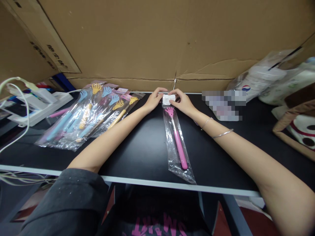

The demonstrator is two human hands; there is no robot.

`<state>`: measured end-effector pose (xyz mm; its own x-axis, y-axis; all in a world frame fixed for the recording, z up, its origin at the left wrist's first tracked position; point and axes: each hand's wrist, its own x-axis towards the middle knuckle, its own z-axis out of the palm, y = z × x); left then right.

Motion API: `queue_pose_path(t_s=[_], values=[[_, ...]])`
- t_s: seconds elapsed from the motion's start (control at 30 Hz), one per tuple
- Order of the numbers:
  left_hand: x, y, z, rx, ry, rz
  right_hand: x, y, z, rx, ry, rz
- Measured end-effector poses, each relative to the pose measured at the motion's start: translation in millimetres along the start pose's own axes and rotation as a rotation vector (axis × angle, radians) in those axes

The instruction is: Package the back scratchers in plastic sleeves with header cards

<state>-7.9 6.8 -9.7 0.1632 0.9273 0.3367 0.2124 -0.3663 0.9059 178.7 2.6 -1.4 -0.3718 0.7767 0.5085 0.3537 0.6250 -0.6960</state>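
A pink back scratcher (180,149) with a hand-shaped head lies inside a clear plastic bag (173,164) on the black table in front of me. The bag's far end carries a white card-like top (168,99). At its left edge, my left hand (155,99) has its fingers closed on the card. My right hand (182,102) grips the right edge, thumb on top. To the left lies a pile of bagged back scratchers (85,113) with blue and yellow heads, apart from both hands.
A white power strip (45,108) with cables sits at the far left. Cardboard (157,42) walls the back. On the right are a bagged white cup (261,80), a blurred-out item (222,105) and a plush-like thing (305,129). A pale edge strip (152,182) borders the table's front.
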Motion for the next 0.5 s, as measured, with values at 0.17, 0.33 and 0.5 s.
queue_pose_path(t_s=[0.17,0.33,0.5], values=[[-0.8,0.4,0.5,0.001,0.029,-0.028,0.6,3.4,1.0,0.026,0.018,0.030],[0.0,-1.0,0.4,-0.006,0.030,-0.026,1.2,8.0,1.6,0.035,0.007,0.034],[0.7,-1.0,1.0,-0.031,0.030,-0.033,0.6,4.8,1.7,0.038,0.003,0.037]])
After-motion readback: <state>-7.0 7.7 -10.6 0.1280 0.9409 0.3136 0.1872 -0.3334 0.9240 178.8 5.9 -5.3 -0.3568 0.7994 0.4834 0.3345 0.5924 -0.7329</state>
